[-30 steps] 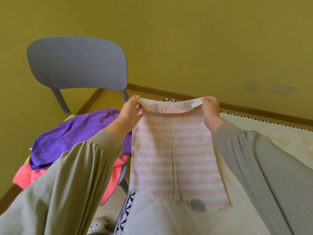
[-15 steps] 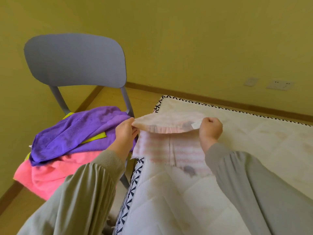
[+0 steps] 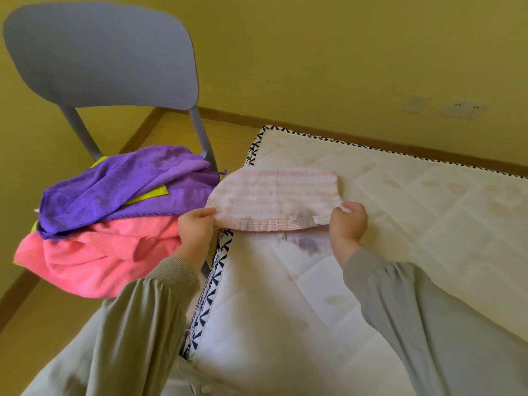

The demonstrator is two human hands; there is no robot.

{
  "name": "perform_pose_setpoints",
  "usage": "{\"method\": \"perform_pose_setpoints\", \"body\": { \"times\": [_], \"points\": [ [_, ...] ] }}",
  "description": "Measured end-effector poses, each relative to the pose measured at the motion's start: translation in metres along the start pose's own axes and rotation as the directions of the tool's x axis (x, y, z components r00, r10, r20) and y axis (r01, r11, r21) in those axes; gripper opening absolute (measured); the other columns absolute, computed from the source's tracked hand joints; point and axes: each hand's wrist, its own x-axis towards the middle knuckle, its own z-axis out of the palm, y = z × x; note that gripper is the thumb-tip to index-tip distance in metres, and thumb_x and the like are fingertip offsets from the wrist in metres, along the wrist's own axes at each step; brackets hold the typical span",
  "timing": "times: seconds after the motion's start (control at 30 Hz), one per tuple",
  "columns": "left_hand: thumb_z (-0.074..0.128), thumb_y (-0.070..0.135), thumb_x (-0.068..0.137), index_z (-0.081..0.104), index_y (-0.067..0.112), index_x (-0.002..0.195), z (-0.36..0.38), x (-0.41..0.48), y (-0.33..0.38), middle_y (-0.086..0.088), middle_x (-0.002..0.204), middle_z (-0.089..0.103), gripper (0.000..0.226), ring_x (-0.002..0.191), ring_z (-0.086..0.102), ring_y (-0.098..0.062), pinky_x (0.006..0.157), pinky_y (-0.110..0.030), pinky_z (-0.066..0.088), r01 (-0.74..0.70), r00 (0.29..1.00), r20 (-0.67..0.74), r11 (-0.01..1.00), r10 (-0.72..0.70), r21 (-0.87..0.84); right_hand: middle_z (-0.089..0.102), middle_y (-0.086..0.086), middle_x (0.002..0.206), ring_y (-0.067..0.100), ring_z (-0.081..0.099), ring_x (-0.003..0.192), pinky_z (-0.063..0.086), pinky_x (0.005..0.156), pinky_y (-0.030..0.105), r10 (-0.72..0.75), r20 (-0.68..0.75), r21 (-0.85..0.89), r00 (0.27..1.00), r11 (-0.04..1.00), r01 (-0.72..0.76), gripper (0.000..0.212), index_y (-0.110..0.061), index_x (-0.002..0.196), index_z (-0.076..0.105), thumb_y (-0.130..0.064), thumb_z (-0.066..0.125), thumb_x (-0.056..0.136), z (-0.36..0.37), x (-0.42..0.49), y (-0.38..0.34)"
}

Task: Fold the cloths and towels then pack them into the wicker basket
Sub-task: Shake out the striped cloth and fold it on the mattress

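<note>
A person leans over a white mattress [image 3: 400,212] with a black and white trim along its edge. A pink and white striped towel [image 3: 274,190] lies near the mattress's left corner, folded over on itself. The top layer comes back toward the person, and a bit of the bottom layer peeks out just under it, with a grey spot on it. The left hand [image 3: 197,227] pinches the near left corner of the top layer, with the thumb on top and the fingers under. The right hand [image 3: 348,221] has its fingers curled round the near right corner, just beside a little white tag. Both hands hold that edge a little above the mattress. The towel's left side sticks out past the mattress edge, toward a grey chair [image 3: 100,52] that stands just beside it. On the chair seat is a heap of more cloths. A purple towel [image 3: 114,187] is on top, a yellow cloth [image 3: 151,195] pokes out from between its folds, and a big pink cloth [image 3: 94,261] is at the bottom and hangs over the front of the seat. The person wears long grey-green sleeves [image 3: 137,324]. Behind it all is a yellow wall [image 3: 314,52] with two sockets [image 3: 463,110] low down on it.
</note>
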Motion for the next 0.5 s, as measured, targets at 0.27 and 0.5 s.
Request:
{"method": "perform_pose_setpoints", "body": {
  "times": [0.27,0.5],
  "points": [
    [0.048,-0.018,0.083,0.068,0.003,0.093,-0.007,-0.006,-0.012,-0.019,0.1,0.06,0.031,0.065,0.059,-0.02,0.047,-0.014,0.051,0.042,0.994,0.1,0.998,-0.045,0.038,0.04,0.002,0.057,0.016,0.033,0.053,0.025,0.049,0.03,-0.124,0.015,-0.216,0.992,0.968,0.124,0.029,-0.012,0.055,0.042,0.002,0.046,0.08,-0.023,0.002,0.028],
    [0.057,-0.008,0.083,0.071,-0.001,0.1,-0.02,-0.002,-0.025,-0.011,0.081,0.063,0.022,0.072,0.06,-0.026,0.081,-0.044,0.057,0.021,0.977,0.189,0.929,-0.097,0.368,0.053,0.006,0.067,0.027,0.046,0.064,0.032,0.052,0.028,-0.138,0.212,-0.576,0.967,0.782,0.238,0.017,-0.01,0.067,0.051,-0.007,0.045,0.083,-0.034,0.01,0.052]
  ]
}}
